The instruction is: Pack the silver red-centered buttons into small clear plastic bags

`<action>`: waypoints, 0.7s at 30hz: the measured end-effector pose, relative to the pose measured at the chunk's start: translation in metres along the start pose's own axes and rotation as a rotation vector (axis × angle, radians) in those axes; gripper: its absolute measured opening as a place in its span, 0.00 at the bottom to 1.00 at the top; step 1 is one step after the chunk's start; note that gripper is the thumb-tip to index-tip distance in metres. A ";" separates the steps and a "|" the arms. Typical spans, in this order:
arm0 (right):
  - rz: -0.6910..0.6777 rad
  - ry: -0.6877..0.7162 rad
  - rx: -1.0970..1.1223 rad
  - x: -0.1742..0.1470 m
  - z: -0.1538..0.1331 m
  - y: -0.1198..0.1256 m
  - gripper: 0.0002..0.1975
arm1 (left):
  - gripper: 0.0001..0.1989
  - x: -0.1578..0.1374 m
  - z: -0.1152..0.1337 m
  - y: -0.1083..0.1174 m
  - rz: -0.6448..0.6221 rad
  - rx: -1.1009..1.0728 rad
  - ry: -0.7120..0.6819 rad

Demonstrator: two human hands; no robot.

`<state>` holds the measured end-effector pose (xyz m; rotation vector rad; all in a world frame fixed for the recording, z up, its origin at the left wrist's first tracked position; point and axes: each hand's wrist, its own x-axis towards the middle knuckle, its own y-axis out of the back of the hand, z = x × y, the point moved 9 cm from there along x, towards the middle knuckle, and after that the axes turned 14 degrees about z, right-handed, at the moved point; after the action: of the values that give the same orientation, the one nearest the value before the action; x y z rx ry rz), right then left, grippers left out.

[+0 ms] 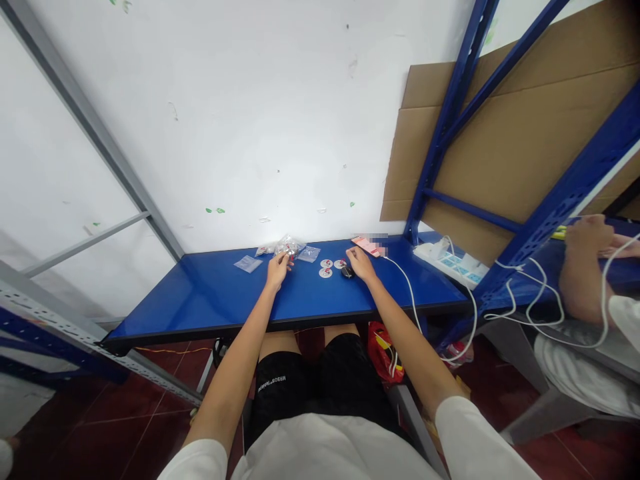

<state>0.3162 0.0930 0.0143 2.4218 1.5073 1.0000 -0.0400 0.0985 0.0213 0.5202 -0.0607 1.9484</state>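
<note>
My left hand is at the back middle of the blue table, its fingers closed at a small shiny item with a bit of red, too small to make out. Just behind it lies a heap of clear plastic bags. A flat clear bag rests to its left, and another clear bag to its right. My right hand has its fingers curled together beside a small black rounded object; whatever they hold is hidden. Left of it lie round white discs with red and dark print.
A pink-screened phone with a white cable lies behind my right hand. A white power strip is at the table's right end. Blue shelf posts and cardboard stand right. Another person's hand shows far right.
</note>
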 end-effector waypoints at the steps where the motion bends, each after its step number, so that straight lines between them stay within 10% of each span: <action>1: 0.003 0.006 -0.002 0.000 -0.001 0.000 0.16 | 0.21 0.000 0.000 0.000 0.001 0.005 -0.001; 21: -0.144 0.129 -0.068 -0.004 -0.010 -0.012 0.09 | 0.14 -0.024 0.026 -0.024 -0.220 0.317 -0.450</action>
<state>0.3001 0.0931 0.0153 2.2058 1.6335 1.1757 -0.0021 0.0813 0.0315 1.1225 0.0212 1.6027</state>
